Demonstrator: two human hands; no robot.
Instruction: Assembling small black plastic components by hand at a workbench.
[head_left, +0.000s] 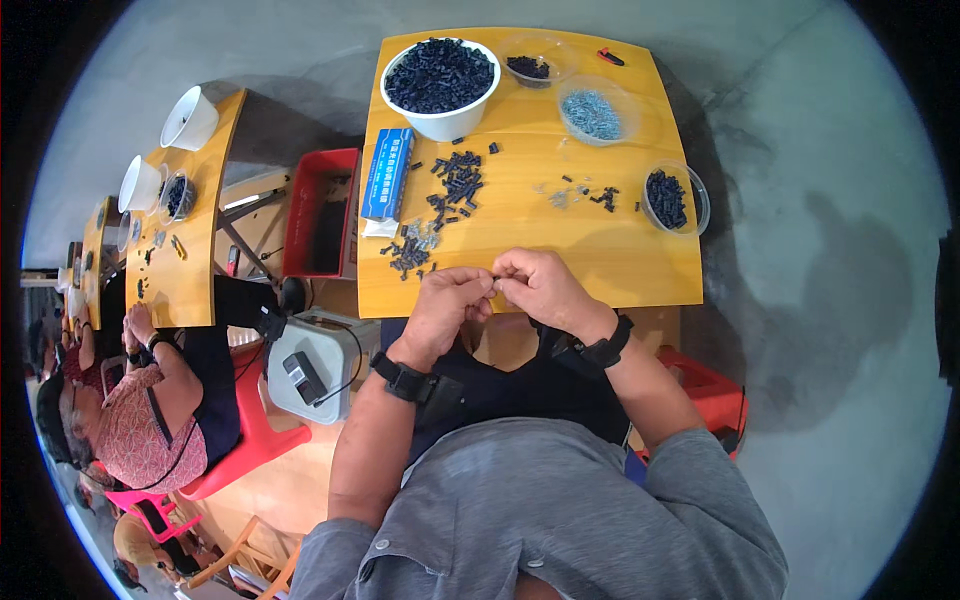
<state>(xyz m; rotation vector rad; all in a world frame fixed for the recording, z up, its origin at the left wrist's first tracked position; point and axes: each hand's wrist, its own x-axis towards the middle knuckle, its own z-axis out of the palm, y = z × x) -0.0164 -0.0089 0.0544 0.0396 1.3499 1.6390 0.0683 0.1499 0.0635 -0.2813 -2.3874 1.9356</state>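
Fingers (478, 290) of both hands are pinching together at the near edge of the desk (600, 262), closing on a tiny part (494, 284) that is almost hidden between the fingertips; its long axis is too small to tell. Left hand (447, 308) and right hand (545, 288) are meeting at the middle, each about equally close to it. Just beyond the left hand, loose black pieces (445, 205) are lying scattered toward a blue box (388, 172). Further right, a small clear tub (676, 198) is holding more black pieces. At the far edge, a big white bowl (441, 90) is sitting heaped with them, beside a dish of silver bits (594, 112).
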